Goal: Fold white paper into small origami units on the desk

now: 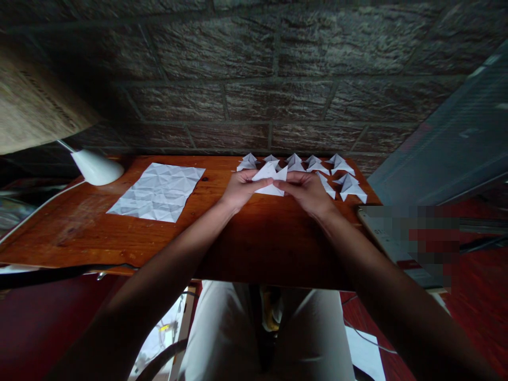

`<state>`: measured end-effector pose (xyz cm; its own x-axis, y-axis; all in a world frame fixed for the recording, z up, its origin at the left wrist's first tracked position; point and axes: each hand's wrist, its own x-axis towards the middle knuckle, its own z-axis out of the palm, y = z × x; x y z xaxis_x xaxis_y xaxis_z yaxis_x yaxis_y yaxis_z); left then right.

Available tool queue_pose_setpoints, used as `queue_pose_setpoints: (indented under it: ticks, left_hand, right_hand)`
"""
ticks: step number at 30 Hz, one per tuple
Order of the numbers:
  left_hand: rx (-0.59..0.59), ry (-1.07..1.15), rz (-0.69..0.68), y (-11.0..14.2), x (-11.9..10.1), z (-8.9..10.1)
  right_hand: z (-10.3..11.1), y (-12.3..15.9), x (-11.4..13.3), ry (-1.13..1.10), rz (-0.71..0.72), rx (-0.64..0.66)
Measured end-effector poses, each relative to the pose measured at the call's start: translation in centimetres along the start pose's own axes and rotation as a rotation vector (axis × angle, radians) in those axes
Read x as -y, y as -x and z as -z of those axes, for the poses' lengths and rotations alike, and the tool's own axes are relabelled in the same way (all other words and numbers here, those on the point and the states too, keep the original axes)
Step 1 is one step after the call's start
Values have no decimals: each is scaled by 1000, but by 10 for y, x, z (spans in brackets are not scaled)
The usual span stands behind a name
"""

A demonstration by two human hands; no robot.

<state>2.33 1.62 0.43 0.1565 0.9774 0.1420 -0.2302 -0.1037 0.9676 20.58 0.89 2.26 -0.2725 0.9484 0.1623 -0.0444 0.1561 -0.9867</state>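
Both of my hands hold one folded white paper piece (270, 186) above the wooden table, its pointed corners facing up. My left hand (240, 189) pinches its left side, thumb across the front. From the right, my right hand (305, 190) grips the other side, its thumb close to the left one near the middle. The fingers behind the paper are partly hidden. Several finished-looking folded paper pieces stand in a row behind, such as the one at the far right (339, 163). Another folded piece (350, 186) sits right of my right hand, and one more (327, 185) is partly covered by it.
A creased white paper sheet (159, 193) lies on the left of the wooden table (222, 248). A lamp with a white base (97, 166) stands at the back left. Behind is a stone-patterned wall (246, 100). A phone-like device (381, 233) lies at the right edge.
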Motion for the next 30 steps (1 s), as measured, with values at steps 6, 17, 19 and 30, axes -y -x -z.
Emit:
queue_pose_setpoints:
  ticks: [6, 17, 19, 30]
  left_hand:
    - [13, 95, 17, -1, 2, 0]
    - [36, 104, 44, -2, 1, 1]
    - [58, 115, 53, -2, -1, 2]
    - [13, 170, 39, -4, -5, 2]
  right_hand:
    - [-4, 0, -2, 48, 74, -59]
    - [1, -4, -5, -78, -33, 7]
    - [0, -4, -4, -81, -44, -3]
    - [-1, 1, 0, -17, -91, 90]
